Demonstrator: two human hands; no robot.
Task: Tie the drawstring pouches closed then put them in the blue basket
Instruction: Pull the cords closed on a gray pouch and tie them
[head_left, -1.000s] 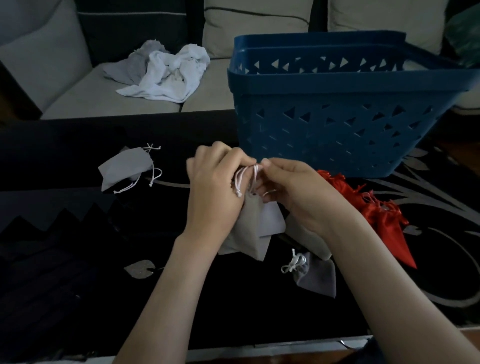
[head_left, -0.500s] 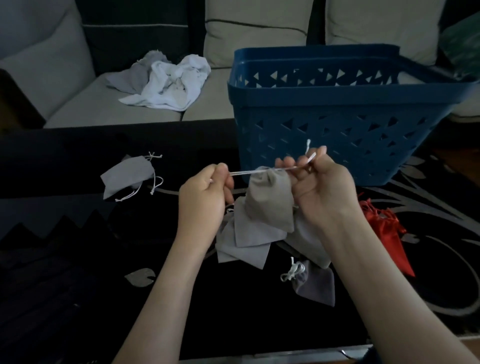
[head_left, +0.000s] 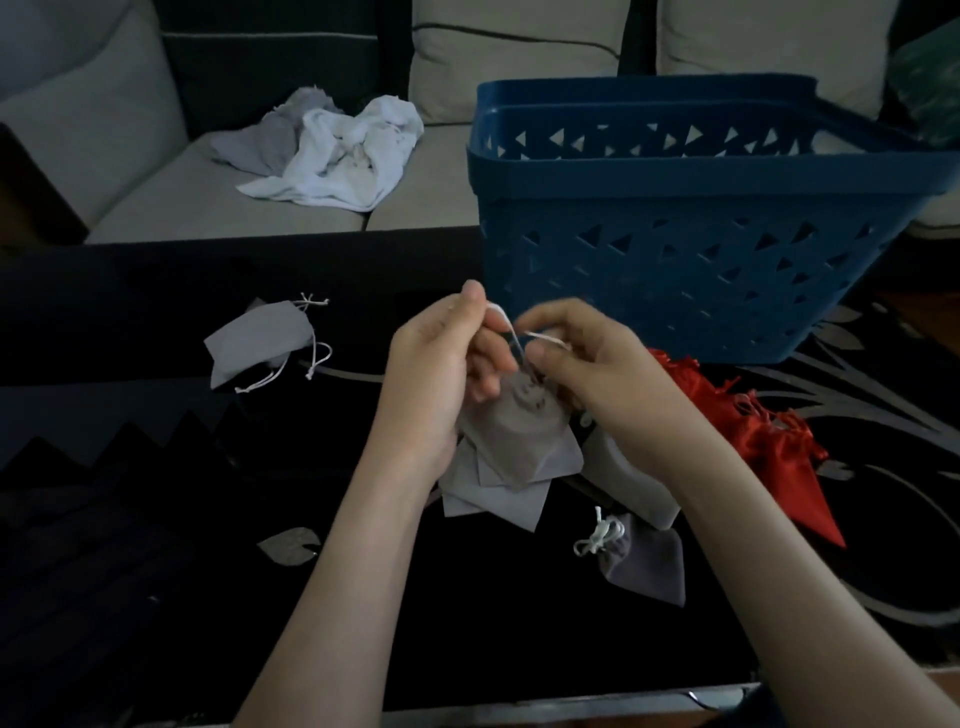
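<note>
L hand & R hand raised close together, each pinching grey pouch drawstring.

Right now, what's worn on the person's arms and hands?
Nothing visible: the left hand and right hand are bare, with no gloves, rings or watch showing. The left forearm and right forearm are uncovered to the picture's edge; no sleeve shows.

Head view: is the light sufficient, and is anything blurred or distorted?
Head view: dim overall, so the black glossy table loses detail; the blue plastic basket rim appears bowed by wide-angle distortion; the white drawstring cord looks slightly soft.
</note>
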